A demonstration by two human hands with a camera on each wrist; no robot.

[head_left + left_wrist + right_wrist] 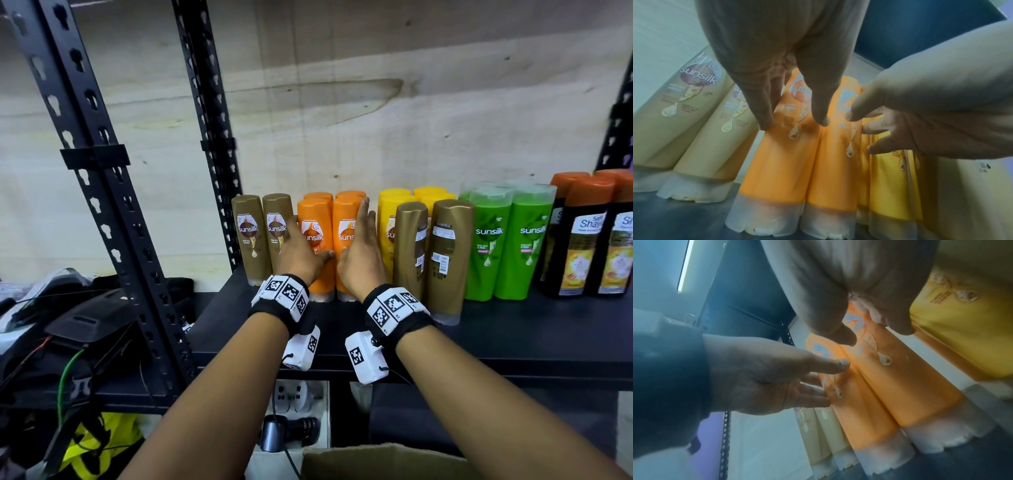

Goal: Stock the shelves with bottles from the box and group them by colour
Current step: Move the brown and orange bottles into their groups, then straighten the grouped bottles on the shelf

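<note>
Four orange bottles [327, 240] stand cap-down in two rows of two on the black shelf [513, 329], flanked by the left hand [301, 255] and right hand [363, 253], both with fingers straight and gripping nothing; left fingertips [764, 125] press the front-left bottle's face, the right palm lies against the front-right bottle's side. Left of this group: two gold bottles [263, 236], upright, labels forward; to the right: yellow bottles [404, 212], two more gold bottles [431, 257] set forward of them with back labels showing, green bottles [507, 240], then black bottles with orange caps [589, 236]. Below the shelf's front edge, a cardboard box [376, 459] rim shows.
</note>
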